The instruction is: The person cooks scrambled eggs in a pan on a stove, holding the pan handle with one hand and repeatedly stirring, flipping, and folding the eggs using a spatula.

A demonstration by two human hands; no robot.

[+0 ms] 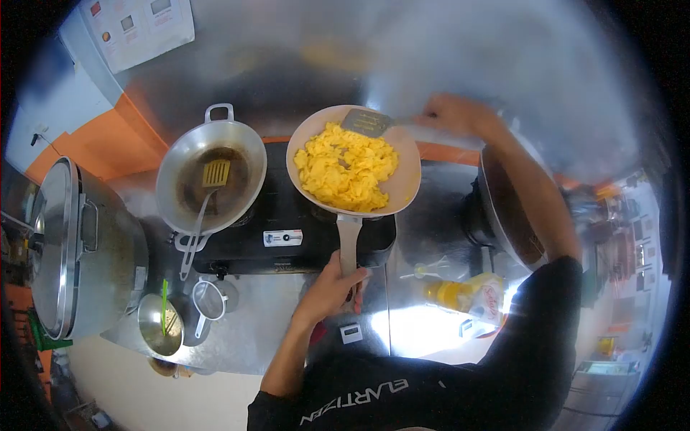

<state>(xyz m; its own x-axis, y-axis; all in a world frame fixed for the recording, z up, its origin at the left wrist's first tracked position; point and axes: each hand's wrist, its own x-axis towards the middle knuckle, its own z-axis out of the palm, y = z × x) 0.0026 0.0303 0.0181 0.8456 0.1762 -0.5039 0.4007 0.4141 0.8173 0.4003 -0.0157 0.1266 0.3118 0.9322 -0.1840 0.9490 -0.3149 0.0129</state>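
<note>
My left hand is wrapped around the handle of a light pink frying pan. Inside the pan lies a heap of yellow scrambled eggs. At the pan's far right side, my right hand is closed on a spatula, slightly smeared by motion. Its grey blade rests at the far edge of the eggs, inside the rim. The pan sits over the right side of a black gas stove.
Left of the pan stands a metal wok holding a slotted turner. A large lidded pot, small metal bowl and strainer are farther left. At right are another wok and a yellow bottle.
</note>
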